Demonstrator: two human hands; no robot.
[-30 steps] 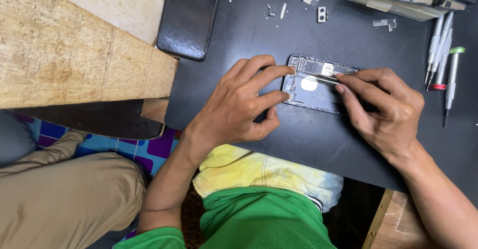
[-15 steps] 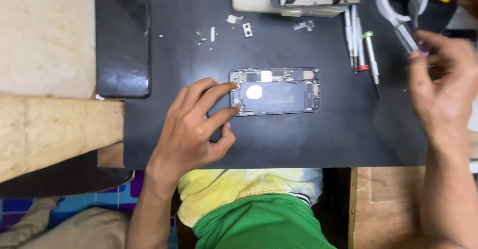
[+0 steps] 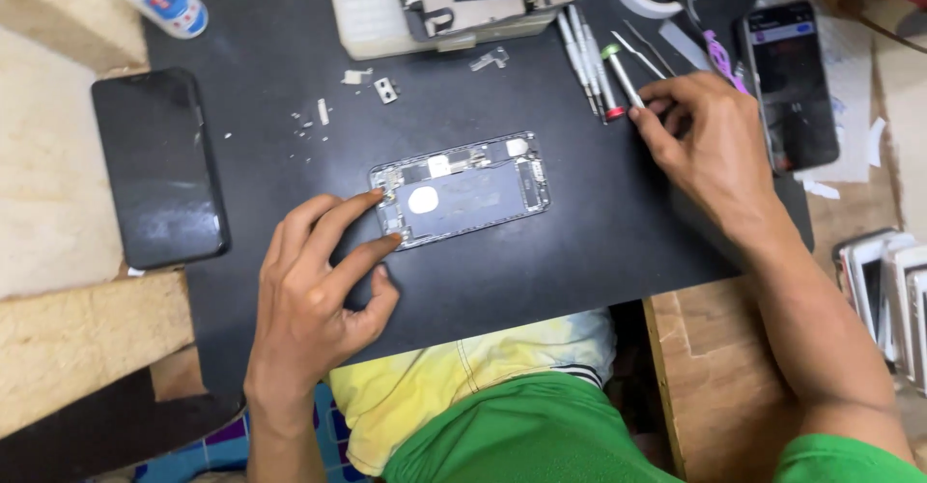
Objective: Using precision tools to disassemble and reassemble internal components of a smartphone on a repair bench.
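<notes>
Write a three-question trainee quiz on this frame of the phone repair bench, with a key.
1. True or false: the left hand rests its fingertips on the left end of the opened phone body.
2. Which does the right hand reach? A) the white bottle B) the row of screwdrivers C) the roll of white tape
3. Fill in: the phone body lies on a ____ work mat.

Key
1. True.
2. B; its fingertips are at the screwdrivers' lower tips, though whether it grips one cannot be told.
3. Black.
</notes>
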